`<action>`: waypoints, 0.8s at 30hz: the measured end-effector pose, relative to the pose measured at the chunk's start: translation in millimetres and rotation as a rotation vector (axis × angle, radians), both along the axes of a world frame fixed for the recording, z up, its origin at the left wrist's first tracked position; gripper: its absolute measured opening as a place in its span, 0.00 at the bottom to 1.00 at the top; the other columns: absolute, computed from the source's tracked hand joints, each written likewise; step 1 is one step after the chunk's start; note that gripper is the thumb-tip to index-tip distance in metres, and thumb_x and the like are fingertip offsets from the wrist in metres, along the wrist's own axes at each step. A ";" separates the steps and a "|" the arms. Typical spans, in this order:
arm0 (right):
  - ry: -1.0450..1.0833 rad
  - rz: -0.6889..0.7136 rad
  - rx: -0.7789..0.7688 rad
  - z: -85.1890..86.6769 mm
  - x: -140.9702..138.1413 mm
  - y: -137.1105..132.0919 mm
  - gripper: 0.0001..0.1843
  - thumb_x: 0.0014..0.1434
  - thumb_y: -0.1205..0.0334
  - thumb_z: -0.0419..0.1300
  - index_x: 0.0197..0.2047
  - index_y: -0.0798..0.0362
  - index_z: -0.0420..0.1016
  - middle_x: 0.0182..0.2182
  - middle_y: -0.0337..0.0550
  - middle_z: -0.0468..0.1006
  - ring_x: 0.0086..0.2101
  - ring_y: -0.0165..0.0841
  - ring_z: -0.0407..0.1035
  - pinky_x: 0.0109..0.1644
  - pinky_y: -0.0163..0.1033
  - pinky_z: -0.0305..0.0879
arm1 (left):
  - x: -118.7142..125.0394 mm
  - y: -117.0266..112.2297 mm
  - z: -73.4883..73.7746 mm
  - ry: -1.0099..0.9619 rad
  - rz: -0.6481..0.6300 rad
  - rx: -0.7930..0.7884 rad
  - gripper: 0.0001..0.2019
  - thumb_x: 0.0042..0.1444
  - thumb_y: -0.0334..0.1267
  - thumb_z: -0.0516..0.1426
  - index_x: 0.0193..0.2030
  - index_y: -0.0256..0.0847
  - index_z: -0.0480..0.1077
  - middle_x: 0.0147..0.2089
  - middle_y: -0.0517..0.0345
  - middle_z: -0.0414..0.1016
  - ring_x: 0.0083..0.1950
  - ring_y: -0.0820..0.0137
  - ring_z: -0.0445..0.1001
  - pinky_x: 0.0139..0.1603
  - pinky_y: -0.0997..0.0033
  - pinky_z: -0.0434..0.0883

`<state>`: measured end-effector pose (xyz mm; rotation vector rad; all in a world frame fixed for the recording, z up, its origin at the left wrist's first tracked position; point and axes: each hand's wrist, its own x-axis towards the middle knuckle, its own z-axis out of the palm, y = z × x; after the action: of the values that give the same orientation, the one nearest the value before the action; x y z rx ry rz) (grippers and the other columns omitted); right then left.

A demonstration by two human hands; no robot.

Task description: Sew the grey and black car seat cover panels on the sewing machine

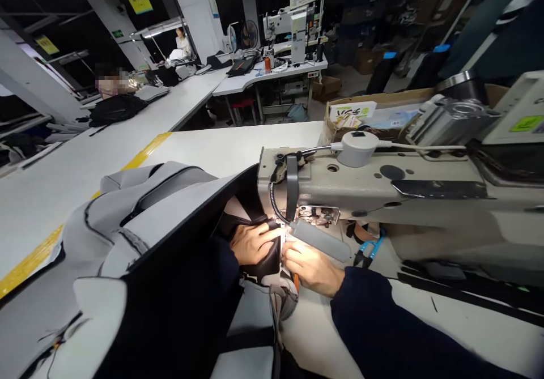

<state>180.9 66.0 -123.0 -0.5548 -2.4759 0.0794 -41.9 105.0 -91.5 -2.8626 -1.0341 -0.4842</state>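
A sewing machine [314, 183] stands in front of me, its lit needle area at the left end of the arm. Black and grey padded fabric [174, 220] runs under that end and spreads in folds to the left. My left hand [253, 244] lies flat on the black part, index finger stretched toward the needle area. Close beside it on the right, my right hand [312, 267] has its fingers bent together at the fabric's edge; the fingertips are partly hidden. A grey lamp head [321, 241] sits just above my right hand. Something orange [296, 281] shows below the fingers.
Blue-handled snips [370, 250] lie right of my right hand. A cardboard box [329, 124] of small items stands behind the machine. Yellow tape [147, 149] crosses the white table [238, 144]. Other people sit at back left; another sewing machine [293, 28] stands further back.
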 end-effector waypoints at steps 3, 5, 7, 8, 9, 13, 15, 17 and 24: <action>-0.024 -0.010 -0.055 -1.2 2.1 -2.9 0.15 0.64 0.75 0.43 0.37 0.56 0.69 0.36 0.46 0.72 0.42 0.34 0.66 0.47 0.42 0.67 | 3.4 4.6 1.3 0.153 0.046 -0.062 0.11 0.61 0.40 0.49 0.36 0.44 0.72 0.35 0.62 0.75 0.32 0.71 0.73 0.26 0.68 0.54; -0.036 -0.060 -0.111 -1.6 1.7 -5.9 0.15 0.63 0.76 0.43 0.44 0.57 0.68 0.43 0.48 0.72 0.45 0.35 0.65 0.49 0.43 0.66 | 5.7 7.7 0.4 0.188 0.074 -0.094 0.11 0.60 0.41 0.49 0.37 0.45 0.73 0.33 0.62 0.75 0.30 0.70 0.73 0.25 0.68 0.53; -0.041 -0.105 -0.135 -1.5 -0.6 -6.6 0.17 0.62 0.76 0.44 0.51 0.59 0.66 0.48 0.51 0.70 0.47 0.36 0.64 0.50 0.44 0.65 | 8.0 10.9 -0.5 0.210 0.092 -0.119 0.11 0.60 0.41 0.50 0.39 0.45 0.73 0.33 0.62 0.75 0.30 0.69 0.73 0.24 0.69 0.52; -0.031 -0.113 -0.123 -1.0 -2.3 -5.6 0.17 0.62 0.76 0.44 0.52 0.59 0.65 0.48 0.51 0.70 0.47 0.36 0.64 0.49 0.44 0.65 | 9.1 12.2 -0.5 0.221 0.095 -0.130 0.12 0.59 0.42 0.49 0.39 0.45 0.73 0.33 0.62 0.76 0.31 0.69 0.73 0.24 0.69 0.52; -0.011 -0.106 -0.093 -0.1 -4.2 -4.1 0.16 0.62 0.76 0.44 0.50 0.59 0.66 0.46 0.50 0.71 0.45 0.36 0.64 0.47 0.43 0.66 | 10.2 13.2 -0.1 0.232 0.095 -0.140 0.12 0.59 0.42 0.49 0.40 0.46 0.73 0.33 0.62 0.76 0.31 0.69 0.73 0.24 0.70 0.52; 0.130 -0.012 0.021 7.7 -9.1 1.7 0.13 0.61 0.78 0.44 0.32 0.56 0.65 0.31 0.45 0.69 0.36 0.33 0.63 0.36 0.38 0.64 | 11.7 11.4 7.3 0.247 0.095 -0.206 0.13 0.59 0.43 0.49 0.45 0.48 0.72 0.36 0.61 0.77 0.32 0.69 0.73 0.26 0.70 0.55; 0.179 0.024 0.019 12.3 -8.0 1.0 0.13 0.60 0.79 0.44 0.30 0.56 0.63 0.31 0.46 0.69 0.37 0.34 0.64 0.36 0.37 0.63 | 10.9 8.2 12.7 0.219 0.087 -0.259 0.15 0.58 0.44 0.50 0.48 0.49 0.71 0.38 0.62 0.77 0.35 0.68 0.74 0.27 0.70 0.57; 0.194 0.037 -0.002 15.0 -5.5 -1.2 0.13 0.60 0.79 0.45 0.31 0.56 0.63 0.33 0.47 0.69 0.40 0.34 0.65 0.37 0.36 0.64 | 9.9 5.9 17.5 0.195 0.059 -0.319 0.18 0.57 0.47 0.51 0.53 0.51 0.68 0.40 0.63 0.77 0.37 0.67 0.75 0.29 0.70 0.58; 0.106 0.036 -0.066 8.2 -7.0 0.2 0.12 0.61 0.79 0.44 0.32 0.56 0.62 0.32 0.45 0.67 0.35 0.32 0.61 0.36 0.36 0.64 | 14.5 9.9 23.6 0.249 0.093 -0.427 0.15 0.54 0.51 0.54 0.46 0.52 0.70 0.39 0.65 0.77 0.38 0.65 0.74 0.28 0.71 0.56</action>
<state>173.9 66.2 -114.8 -0.5204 -2.3871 0.2004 -27.4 114.9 -67.9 -3.0955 -1.3518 0.1174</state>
